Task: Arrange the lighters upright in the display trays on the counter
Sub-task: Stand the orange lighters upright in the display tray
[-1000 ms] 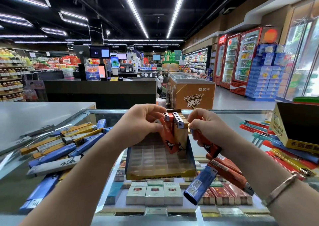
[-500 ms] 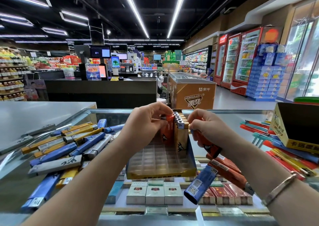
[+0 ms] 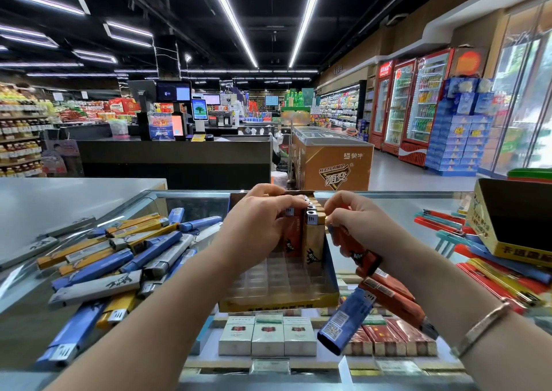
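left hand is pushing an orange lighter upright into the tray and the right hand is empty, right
Not quite: the right hand is not empty. The head view shows it gripping a bunch of lighters, orange and blue. The left hand does hold the orange lighter upright in the tray.

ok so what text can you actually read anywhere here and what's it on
"蒙牛": side of the gold chest freezer.
"随变": shield logo on the same freezer, lower down.
Coca-Cola script: base of the red drinks fridge, partly cut off.
Yellow display box: large characters, cut off.
Lighters, barcodes, cigarette packs, shelf signs: too small or blurred.
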Demonstrator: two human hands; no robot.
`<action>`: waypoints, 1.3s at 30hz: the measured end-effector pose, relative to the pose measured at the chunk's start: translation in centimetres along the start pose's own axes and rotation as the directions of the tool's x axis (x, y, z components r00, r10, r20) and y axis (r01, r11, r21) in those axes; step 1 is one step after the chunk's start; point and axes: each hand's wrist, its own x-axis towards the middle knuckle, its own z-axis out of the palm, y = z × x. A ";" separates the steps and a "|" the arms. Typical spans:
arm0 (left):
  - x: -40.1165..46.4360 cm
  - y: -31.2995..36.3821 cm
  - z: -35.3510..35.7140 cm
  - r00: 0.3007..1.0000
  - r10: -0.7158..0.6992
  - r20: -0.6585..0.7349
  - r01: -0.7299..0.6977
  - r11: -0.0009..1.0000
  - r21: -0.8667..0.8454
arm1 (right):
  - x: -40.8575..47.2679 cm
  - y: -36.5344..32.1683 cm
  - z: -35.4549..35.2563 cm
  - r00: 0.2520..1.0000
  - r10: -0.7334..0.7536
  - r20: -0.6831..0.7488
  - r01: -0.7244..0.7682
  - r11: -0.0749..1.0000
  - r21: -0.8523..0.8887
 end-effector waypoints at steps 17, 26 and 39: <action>-0.2 2.1 0.2 0.994 0.087 -0.069 -0.094 0.990 -0.107 | -0.5 -1.0 -0.8 0.980 -0.088 -0.180 0.173 0.824 0.540; -0.1 2.5 0.2 0.993 0.011 -0.120 -0.030 0.988 -0.154 | -2.1 -2.5 1.1 0.890 -0.429 -0.155 0.454 0.807 0.379; 0.3 0.7 -2.1 0.978 -0.171 -0.119 0.076 0.823 -0.563 | -0.4 -0.7 -0.8 0.962 0.208 -0.175 -0.055 0.781 0.622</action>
